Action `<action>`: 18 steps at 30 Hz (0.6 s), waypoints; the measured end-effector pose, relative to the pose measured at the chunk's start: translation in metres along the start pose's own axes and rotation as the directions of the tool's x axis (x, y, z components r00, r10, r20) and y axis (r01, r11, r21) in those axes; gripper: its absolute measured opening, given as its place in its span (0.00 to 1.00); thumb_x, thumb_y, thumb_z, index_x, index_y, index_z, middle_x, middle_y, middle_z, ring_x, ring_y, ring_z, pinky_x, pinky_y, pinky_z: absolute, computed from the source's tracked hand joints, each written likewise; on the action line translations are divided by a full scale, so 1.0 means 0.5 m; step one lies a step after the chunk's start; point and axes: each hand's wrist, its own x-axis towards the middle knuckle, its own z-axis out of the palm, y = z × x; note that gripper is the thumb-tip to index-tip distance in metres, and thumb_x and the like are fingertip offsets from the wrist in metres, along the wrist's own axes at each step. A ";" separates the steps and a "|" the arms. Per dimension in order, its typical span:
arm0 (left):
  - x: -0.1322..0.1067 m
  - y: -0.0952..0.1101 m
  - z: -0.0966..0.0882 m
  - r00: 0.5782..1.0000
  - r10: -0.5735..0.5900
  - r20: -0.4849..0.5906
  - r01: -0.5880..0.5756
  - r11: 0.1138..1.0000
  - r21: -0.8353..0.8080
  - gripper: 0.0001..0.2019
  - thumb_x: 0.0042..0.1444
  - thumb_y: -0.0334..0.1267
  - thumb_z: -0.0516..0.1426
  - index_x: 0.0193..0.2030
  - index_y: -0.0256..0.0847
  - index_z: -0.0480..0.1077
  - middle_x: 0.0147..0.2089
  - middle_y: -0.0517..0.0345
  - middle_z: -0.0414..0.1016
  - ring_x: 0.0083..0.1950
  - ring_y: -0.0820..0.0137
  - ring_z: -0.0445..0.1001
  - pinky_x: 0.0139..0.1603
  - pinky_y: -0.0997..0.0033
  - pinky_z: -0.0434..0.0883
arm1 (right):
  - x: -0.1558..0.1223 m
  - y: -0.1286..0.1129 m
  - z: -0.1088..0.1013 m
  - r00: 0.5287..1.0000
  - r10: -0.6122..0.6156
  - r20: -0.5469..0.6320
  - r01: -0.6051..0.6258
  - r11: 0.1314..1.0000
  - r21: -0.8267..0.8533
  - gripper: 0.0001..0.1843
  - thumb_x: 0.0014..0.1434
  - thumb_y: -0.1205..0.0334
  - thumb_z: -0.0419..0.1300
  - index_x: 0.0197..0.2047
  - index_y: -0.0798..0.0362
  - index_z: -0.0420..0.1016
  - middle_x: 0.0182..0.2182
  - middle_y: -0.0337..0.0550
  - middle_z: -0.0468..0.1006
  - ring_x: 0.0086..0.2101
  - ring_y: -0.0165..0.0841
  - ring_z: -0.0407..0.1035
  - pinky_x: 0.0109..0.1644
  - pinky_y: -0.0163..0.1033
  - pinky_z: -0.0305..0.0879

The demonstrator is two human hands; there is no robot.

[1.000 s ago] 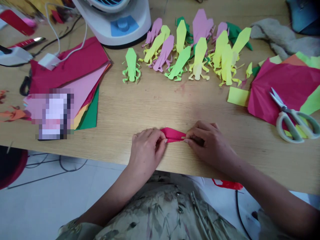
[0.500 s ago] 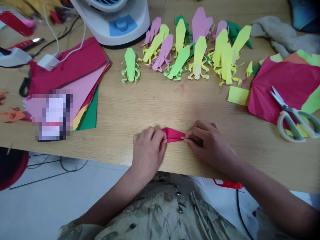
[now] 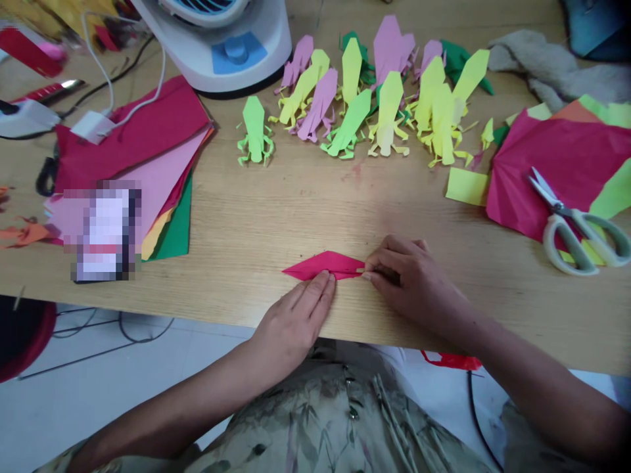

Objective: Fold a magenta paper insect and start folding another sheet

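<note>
A narrow, diamond-shaped piece of folded red paper (image 3: 320,263) lies on the table near its front edge, its long sides running left to right. My left hand (image 3: 296,312) rests palm down with fingers stretched out, the tips pressing on the paper's lower middle edge. At the paper's right point, my right hand (image 3: 409,276) has thumb and forefinger pinched together on it. Something small and pale shows between those fingertips; I cannot make out what it is.
Several folded paper insects (image 3: 389,112) stand across the back. White-handled scissors (image 3: 566,236) rest on a creased red sheet (image 3: 566,164) at right. On the left are a stack of coloured paper (image 3: 142,131), a blurred phone (image 3: 106,233) and a fan base (image 3: 236,56).
My left hand has let go of its pinch on the paper's left part and flattened out, uncovering the left point. My right hand keeps its pinch.
</note>
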 end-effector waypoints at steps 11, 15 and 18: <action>0.008 0.016 -0.014 0.975 0.025 0.220 -0.038 0.998 0.055 0.34 0.59 0.20 0.46 0.74 0.33 0.53 0.71 0.42 0.64 0.70 0.64 0.66 0.65 0.66 0.72 | 0.002 -0.001 -0.001 1.000 0.001 0.005 -0.001 1.000 -0.006 0.07 0.63 0.69 0.59 0.34 0.51 0.74 0.34 0.41 0.74 0.38 0.35 0.69 0.45 0.43 0.52; 0.017 0.025 -0.015 0.980 0.016 0.199 -0.035 0.995 0.093 0.31 0.60 0.20 0.45 0.71 0.29 0.58 0.70 0.40 0.65 0.69 0.62 0.67 0.63 0.66 0.73 | 0.003 0.001 0.000 1.000 -0.004 0.000 0.004 1.000 -0.010 0.06 0.63 0.68 0.59 0.33 0.51 0.74 0.33 0.40 0.74 0.38 0.35 0.69 0.45 0.43 0.52; 0.023 0.033 -0.020 0.981 -0.015 0.193 -0.011 0.991 0.133 0.29 0.62 0.21 0.44 0.70 0.28 0.61 0.69 0.40 0.67 0.66 0.62 0.71 0.59 0.68 0.75 | 0.003 0.001 0.001 1.000 -0.009 -0.007 0.008 1.000 -0.016 0.07 0.63 0.69 0.60 0.33 0.51 0.74 0.33 0.40 0.74 0.37 0.35 0.69 0.44 0.43 0.52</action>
